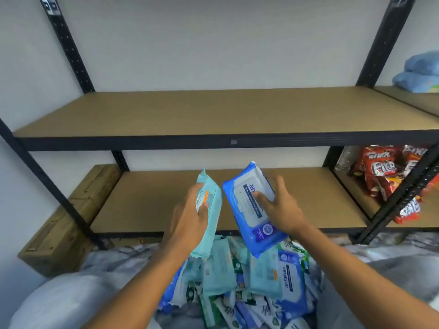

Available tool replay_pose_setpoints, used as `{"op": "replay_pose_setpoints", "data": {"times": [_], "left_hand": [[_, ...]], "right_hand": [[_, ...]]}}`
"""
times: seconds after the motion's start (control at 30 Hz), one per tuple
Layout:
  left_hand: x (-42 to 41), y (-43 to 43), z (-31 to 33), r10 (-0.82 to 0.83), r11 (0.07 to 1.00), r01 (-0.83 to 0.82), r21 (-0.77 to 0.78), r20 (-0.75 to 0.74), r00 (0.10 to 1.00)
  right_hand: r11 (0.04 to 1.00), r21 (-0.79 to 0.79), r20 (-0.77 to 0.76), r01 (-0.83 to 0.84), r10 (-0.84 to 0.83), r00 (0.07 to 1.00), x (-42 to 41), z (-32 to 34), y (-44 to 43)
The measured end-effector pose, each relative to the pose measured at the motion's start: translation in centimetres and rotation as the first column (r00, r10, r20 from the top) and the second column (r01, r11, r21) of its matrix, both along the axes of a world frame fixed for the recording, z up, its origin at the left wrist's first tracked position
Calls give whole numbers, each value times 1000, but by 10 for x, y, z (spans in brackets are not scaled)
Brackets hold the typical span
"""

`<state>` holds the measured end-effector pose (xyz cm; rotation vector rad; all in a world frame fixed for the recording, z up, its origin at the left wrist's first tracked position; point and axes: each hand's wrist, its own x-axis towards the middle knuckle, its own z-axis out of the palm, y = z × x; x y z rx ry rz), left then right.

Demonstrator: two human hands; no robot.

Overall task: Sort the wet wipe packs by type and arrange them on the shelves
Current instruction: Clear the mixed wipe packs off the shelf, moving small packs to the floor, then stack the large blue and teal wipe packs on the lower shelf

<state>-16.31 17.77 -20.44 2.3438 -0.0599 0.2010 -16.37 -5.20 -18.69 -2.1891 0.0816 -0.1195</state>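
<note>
My left hand (190, 217) grips a teal pack (210, 224) and my right hand (281, 206) a blue pack (247, 210), both held above the pile (237, 281), near the lower shelf (142, 200). I'd place teal far left and blue far right, well apart.

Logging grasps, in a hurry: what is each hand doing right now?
Left hand: holding the teal wipe pack.
Right hand: holding the blue wipe pack.
</note>
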Motion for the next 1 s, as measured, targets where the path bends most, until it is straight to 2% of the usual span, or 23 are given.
{"op": "replay_pose_setpoints", "data": {"times": [0.1,0.2,0.33,0.5,0.67,0.87,1.0], "left_hand": [[-12,-6,-44,-12,993,23,117,-92,996],[-16,-13,-75,-10,986,45,163,-210,978],[-9,-21,-100,-17,950,92,300,-242,970],[12,-44,-101,-139,946,214,242,-293,946],[12,-50,-111,-151,932,253,261,-355,922],[-9,-33,-117,-129,946,231,229,-387,913],[-25,-20,-118,-109,983,158,98,-385,916]], "right_hand": [[991,125,-147,38,-19,989,-19,-64,-1],[987,141,-265,77,-37,964,-29,-106,-2],[988,107,-341,109,-67,938,-22,-134,-8],[998,-54,-482,36,-57,874,-4,-149,-30],[995,-24,-598,96,-91,797,-4,-167,-42],[997,2,-590,75,-59,805,-14,-158,-41],[998,31,-544,58,-32,838,-25,-152,-29]]}}
